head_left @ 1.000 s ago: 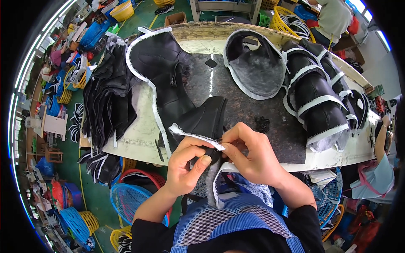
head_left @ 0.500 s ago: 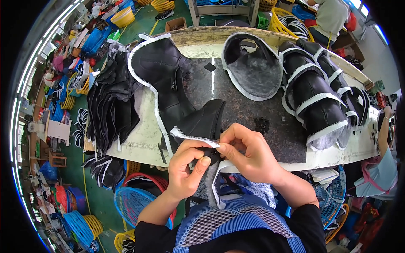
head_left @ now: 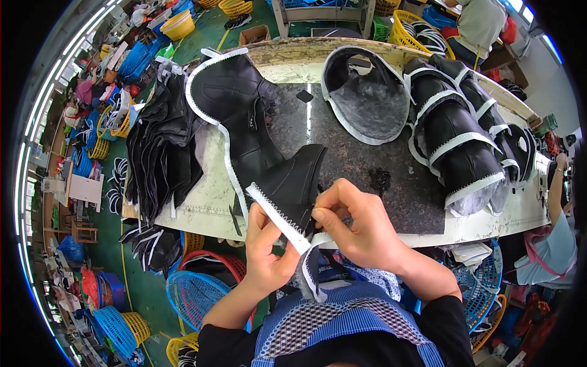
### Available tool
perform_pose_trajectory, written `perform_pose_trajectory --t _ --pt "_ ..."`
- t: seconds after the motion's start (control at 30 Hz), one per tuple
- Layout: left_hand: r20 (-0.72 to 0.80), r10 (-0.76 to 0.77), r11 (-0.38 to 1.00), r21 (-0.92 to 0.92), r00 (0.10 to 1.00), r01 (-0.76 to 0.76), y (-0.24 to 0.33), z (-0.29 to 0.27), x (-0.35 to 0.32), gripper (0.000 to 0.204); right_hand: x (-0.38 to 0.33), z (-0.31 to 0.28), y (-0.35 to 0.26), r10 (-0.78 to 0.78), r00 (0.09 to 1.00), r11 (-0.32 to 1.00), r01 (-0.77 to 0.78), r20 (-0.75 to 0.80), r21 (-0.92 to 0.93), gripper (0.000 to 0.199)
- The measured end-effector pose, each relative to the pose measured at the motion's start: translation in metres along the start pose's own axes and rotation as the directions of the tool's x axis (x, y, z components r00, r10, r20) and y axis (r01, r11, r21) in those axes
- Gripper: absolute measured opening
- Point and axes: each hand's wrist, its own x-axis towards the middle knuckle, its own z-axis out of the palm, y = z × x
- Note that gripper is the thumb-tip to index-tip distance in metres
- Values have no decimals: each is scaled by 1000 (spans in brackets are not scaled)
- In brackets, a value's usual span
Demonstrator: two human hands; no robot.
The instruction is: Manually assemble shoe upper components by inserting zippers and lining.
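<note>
A black leather boot upper [head_left: 293, 177] with grey fur lining is between my hands at the bench's near edge. White tape [head_left: 278, 217] with zigzag stitching runs along its lower edge. My left hand [head_left: 269, 251] grips it from below, fingers tucked behind the taped edge. Thumb and forefinger of my right hand [head_left: 358, 229] pinch the upper's right edge, just above where the tape bends. A taped, fur-lined end hangs toward my apron. Beyond lies a flat black leather part [head_left: 229, 92] with a white-taped border; whether it joins the held part I cannot tell.
A stack of black leather pieces [head_left: 162, 140] lies at the left. A dark mat [head_left: 403, 183] covers the bench's middle, with an opened grey-lined upper [head_left: 370, 107] on its far side. Several nested white-trimmed uppers [head_left: 458, 134] lie right. A blue basket [head_left: 192, 296] stands below the bench.
The taped edge has turned to slope down to the right, showing more white tape. My left thumb has moved behind it. My right hand stays near the same spot, still pinching.
</note>
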Motion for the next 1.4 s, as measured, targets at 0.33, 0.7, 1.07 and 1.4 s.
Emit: perform_pose_trajectory --t 0.33,0.7,1.07,1.4 --pt "282 -416 728 -467 865 502 -7 8 -21 4 -7 -5 6 -336 942 844 307 12 -439 17" --pt "335 -292 812 -407 896 418 -5 -10 -47 20 22 -24 40 -344 938 797 270 -39 -541 18" --pt "73 -252 788 -563 965 249 -21 -17 -79 60 17 11 46 -62 974 912 -33 217 409 28" --pt "171 -137 898 -394 976 195 -37 -19 -85 54 12 3 29 96 987 995 -98 126 8 25"
